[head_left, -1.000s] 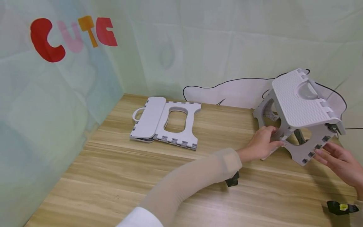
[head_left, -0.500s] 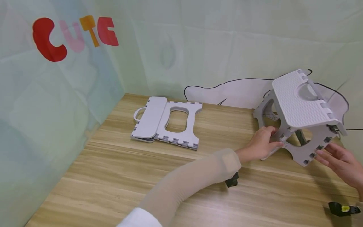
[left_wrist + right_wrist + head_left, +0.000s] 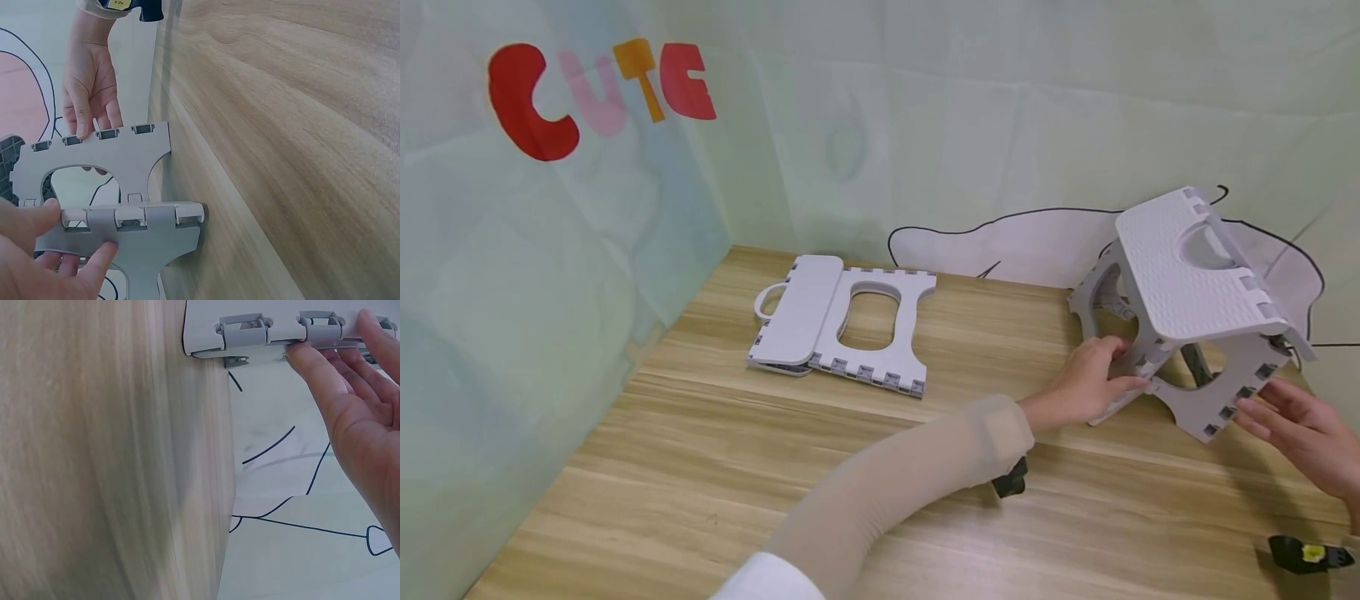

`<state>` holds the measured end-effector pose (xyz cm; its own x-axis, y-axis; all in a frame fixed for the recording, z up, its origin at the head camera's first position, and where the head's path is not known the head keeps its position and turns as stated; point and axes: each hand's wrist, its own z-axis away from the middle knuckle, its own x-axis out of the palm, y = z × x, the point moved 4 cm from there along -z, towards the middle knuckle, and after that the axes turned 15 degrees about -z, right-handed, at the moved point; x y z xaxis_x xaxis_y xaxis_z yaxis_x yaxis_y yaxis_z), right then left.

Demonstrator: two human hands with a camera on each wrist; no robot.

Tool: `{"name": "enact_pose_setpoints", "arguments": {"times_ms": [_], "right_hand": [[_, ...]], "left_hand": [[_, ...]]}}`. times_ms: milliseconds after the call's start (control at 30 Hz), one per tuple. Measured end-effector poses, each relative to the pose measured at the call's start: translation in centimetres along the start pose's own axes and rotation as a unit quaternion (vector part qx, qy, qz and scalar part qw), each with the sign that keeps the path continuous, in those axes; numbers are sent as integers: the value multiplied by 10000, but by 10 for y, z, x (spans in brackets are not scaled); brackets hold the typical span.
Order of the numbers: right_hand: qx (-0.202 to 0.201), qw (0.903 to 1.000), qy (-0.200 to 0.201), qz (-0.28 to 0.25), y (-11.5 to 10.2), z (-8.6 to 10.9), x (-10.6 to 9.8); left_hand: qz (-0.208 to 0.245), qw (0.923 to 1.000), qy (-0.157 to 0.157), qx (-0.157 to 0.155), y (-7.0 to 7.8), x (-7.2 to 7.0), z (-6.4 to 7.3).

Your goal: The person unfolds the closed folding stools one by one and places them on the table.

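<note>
A partly unfolded, light grey folding step stool (image 3: 1195,275) stands at the back right, its textured top sloping. My left hand (image 3: 1086,383) grips its near hinged edge. In the left wrist view, the left thumb (image 3: 44,215) lies on one side of the hinge row and the fingers on the other. My right hand (image 3: 1300,433) pinches the outer edge of the right side panel (image 3: 94,153). The right wrist view shows fingers (image 3: 315,365) on both faces of that hinged edge (image 3: 281,328). Part of the stool's underside is hidden behind its panels.
A second folding stool (image 3: 820,308), with a loop handle, lies flat at the back left of the wooden table (image 3: 715,467). Printed cloth walls (image 3: 970,125) rise behind and to the left. Black wrist devices (image 3: 1303,554) hang below both wrists.
The stool's top has sunk slightly, and its near right corner has shifted a little to the left. Both hands keep nearly the same places on it. The head view has shifted slightly.
</note>
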<state>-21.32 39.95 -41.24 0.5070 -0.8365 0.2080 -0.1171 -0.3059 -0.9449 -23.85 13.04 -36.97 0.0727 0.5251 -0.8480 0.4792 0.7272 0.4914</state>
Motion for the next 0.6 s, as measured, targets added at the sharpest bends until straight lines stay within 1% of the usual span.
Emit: {"name": "enact_pose_setpoints", "arguments": {"times_ms": [133,333,467,533,567,600], "right_hand": [[104,9998,135,48,0,0,-1],[393,9973,393,477,-2,0,-3],[452,9955,486,678,-3,0,-4],[544,9900,631,1140,-3,1,-4],[626,9844,733,1473,-3,2,-4],[738,9761,862,1852,-3,2,-4]], "left_hand": [[47,10000,-1,-48,0,1,0],[390,9992,-7,-104,-3,4,-1],[588,9983,-46,-19,-5,4,-2],[780,9969,-84,33,-6,5,-2],[895,9959,-104,49,-7,4,-2],[1000,9949,-124,46,-8,4,-3]]}}
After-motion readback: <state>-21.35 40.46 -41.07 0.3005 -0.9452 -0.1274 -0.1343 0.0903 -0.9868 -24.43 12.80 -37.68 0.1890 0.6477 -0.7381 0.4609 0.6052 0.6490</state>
